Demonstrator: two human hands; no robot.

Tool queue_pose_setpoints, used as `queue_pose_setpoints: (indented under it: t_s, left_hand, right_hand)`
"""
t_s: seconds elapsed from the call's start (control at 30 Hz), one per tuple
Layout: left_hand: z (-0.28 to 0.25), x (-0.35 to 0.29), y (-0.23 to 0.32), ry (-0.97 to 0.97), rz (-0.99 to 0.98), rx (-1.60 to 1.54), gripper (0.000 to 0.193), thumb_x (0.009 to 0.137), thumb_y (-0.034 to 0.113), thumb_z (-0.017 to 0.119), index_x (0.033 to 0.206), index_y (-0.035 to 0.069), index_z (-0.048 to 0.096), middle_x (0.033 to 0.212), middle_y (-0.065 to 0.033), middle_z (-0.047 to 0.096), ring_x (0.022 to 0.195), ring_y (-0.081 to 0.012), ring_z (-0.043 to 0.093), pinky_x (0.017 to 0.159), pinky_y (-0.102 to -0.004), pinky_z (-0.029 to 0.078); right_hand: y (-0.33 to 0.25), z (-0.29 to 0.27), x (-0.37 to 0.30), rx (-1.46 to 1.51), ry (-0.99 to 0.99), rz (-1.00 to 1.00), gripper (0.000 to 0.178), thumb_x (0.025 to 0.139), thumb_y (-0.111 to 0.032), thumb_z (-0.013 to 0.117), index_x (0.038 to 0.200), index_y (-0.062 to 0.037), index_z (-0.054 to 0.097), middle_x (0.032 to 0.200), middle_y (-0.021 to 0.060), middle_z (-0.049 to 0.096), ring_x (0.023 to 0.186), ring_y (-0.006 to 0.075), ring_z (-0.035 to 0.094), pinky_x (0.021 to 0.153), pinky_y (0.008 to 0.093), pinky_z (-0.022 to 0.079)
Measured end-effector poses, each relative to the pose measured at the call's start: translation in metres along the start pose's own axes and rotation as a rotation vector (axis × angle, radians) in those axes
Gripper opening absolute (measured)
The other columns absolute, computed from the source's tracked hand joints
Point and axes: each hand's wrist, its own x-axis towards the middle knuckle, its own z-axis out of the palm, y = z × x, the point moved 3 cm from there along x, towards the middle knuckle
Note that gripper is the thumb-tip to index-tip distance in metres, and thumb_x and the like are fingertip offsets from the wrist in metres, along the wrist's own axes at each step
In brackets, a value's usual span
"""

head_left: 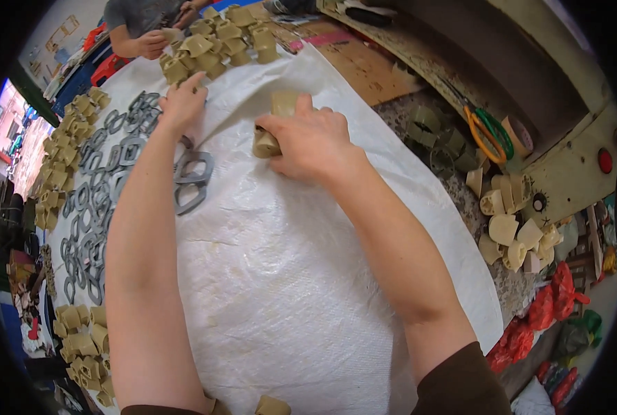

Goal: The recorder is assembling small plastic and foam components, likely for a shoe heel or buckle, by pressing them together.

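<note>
My right hand (313, 140) is closed round beige moulded plastic parts over the white woven sheet (274, 277). One beige part (284, 102) shows beyond its fingers, and a rounded beige end (266, 144) shows below the thumb. Whether these are one piece or two I cannot tell. My left hand (184, 104) reaches to the near edge of a heap of beige plastic parts (212, 48), its thumb and forefinger apart. Beside my left forearm lie many grey ring-shaped plastic pieces (129, 152). A few more grey rings (192, 176) lie between my arms.
Another person's hand (152, 43) is beyond the heap. More beige parts line the left edge (63, 159) and lower left (84, 346). At right are orange-and-green-handled scissors (488, 135), loose beige pieces (512, 228), a machine panel with a red button (604, 161), and red bags (540, 308).
</note>
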Motion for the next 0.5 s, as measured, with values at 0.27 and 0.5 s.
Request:
queue_pose_setpoints:
  t_s: [0.27, 0.5]
  left_hand:
    - [0.011, 0.007, -0.004, 0.064, 0.051, -0.066, 0.053, 0.087, 0.042, 0.039, 0.137, 0.025, 0.045, 0.137, -0.0167, 0.045, 0.129, -0.0337, 0.036, 0.102, -0.0519, 0.022]
    - [-0.108, -0.012, 0.013, 0.573, 0.359, -0.424, 0.041, 0.083, 0.029, 0.055, 0.123, 0.019, 0.06, 0.113, -0.014, 0.062, 0.108, -0.0294, 0.054, 0.095, -0.0337, 0.039]
  right_hand:
    - [-0.011, 0.02, 0.004, 0.091, 0.267, 0.025, 0.035, 0.076, -0.046, 0.068, 0.101, -0.0223, 0.064, 0.11, 0.0169, 0.047, 0.09, 0.0382, 0.059, 0.078, 0.0452, 0.051]
    - [-0.003, 0.009, 0.015, 0.422, 0.237, 0.113, 0.029, 0.079, -0.039, 0.065, 0.102, -0.0218, 0.068, 0.118, 0.0169, 0.046, 0.094, 0.0349, 0.06, 0.075, 0.0392, 0.052]
